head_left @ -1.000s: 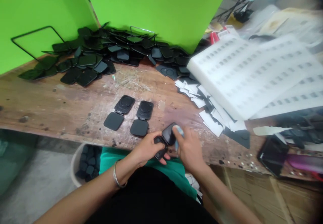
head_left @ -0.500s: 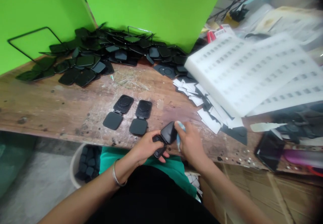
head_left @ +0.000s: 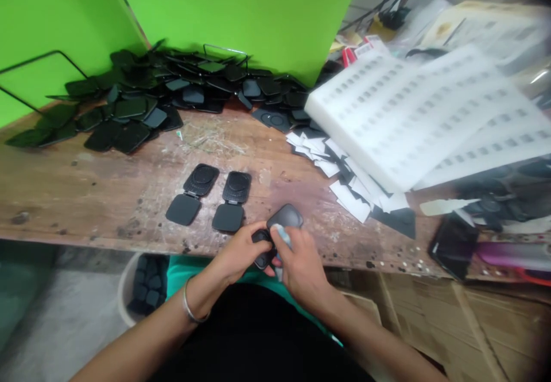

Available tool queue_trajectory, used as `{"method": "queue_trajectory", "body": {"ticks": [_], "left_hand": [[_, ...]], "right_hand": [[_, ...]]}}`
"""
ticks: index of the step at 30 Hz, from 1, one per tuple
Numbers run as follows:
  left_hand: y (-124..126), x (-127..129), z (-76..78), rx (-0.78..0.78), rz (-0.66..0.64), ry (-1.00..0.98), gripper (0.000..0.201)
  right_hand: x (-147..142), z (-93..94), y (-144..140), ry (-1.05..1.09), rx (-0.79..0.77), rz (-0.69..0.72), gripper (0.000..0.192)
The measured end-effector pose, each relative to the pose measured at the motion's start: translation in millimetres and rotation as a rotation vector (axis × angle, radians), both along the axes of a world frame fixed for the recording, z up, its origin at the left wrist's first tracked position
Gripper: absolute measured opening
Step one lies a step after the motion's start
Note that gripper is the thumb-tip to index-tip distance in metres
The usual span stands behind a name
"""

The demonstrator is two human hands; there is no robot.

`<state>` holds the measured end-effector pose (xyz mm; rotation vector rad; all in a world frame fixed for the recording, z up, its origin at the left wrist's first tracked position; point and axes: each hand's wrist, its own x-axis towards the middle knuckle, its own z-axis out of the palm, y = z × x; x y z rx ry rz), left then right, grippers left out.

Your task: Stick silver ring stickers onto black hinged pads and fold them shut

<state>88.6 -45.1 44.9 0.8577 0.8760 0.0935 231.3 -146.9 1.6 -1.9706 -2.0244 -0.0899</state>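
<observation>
My left hand (head_left: 243,251) grips a black hinged two-panel case (head_left: 289,215) at the table's front edge, thumb on its lower half. The case stands unfolded, its smooth upper panel tilted away from me. In my right hand (head_left: 303,261) a pale blue-white cloth (head_left: 283,234) is pinched and pressed against the case near the hinge. My right fingers partly hide the hinge. To the left, two similar unfolded cases lie flat on the wood: one case (head_left: 183,208) farther left, another case (head_left: 228,216) closer. Each shows a ringed panel above a smooth one.
Black panels (head_left: 133,107) are heaped along the green wall (head_left: 241,8). White foam sheets (head_left: 387,141) with slots lean at right above paper scraps (head_left: 353,198). A phone (head_left: 454,244) and a small bottle (head_left: 447,206) lie right. Below, a bucket (head_left: 124,296) holds dark pieces.
My right hand has moved with the cloth from the upper panel's right edge, left and down across the case to the hinge area. The whole view has shifted slightly.
</observation>
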Motion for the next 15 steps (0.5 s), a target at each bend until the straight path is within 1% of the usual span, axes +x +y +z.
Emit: {"method": "queue_trajectory", "body": {"ticks": [2,4,5,7,9,11,12,14,15], "left_hand": [[0.6,-0.8,-1.6,0.000,-0.020,0.003,0.054],[1.3,-2.1,-1.9,-0.006,-0.060,0.020,0.056],[1.4,-2.9,-1.2,-0.005,-0.076,0.036,0.058],[0.7,-5.0,3.0,0.014,-0.096,0.063,0.061],[-2.0,-7.6,10.7,0.075,-0.095,0.055,0.061],[-6.2,-9.9,19.9,0.211,-0.086,0.015,0.059],[-8.5,-10.6,23.9,0.317,-0.080,-0.005,0.057],[-12.7,-10.4,28.6,0.599,-0.060,-0.017,0.051],[-14.4,-9.4,28.6,0.756,-0.048,-0.008,0.048]], "right_hand": [[6.2,-2.1,11.5,-0.043,0.000,-0.067,0.045],[30.2,-2.7,20.0,-0.088,-0.025,-0.171,0.045],[46.4,-1.5,21.2,-0.097,-0.042,-0.198,0.045],[79.2,4.6,16.6,-0.118,-0.046,-0.234,0.044],[103.0,15.3,5.9,-0.157,0.022,-0.290,0.043],[111.0,28.4,-3.5,-0.161,0.149,-0.389,0.037],[108.5,34.8,-5.6,-0.118,0.210,-0.433,0.033],[92.5,45.4,-2.8,0.080,0.264,-0.466,0.033],[81.0,49.1,1.7,0.215,0.244,-0.443,0.035]]}}
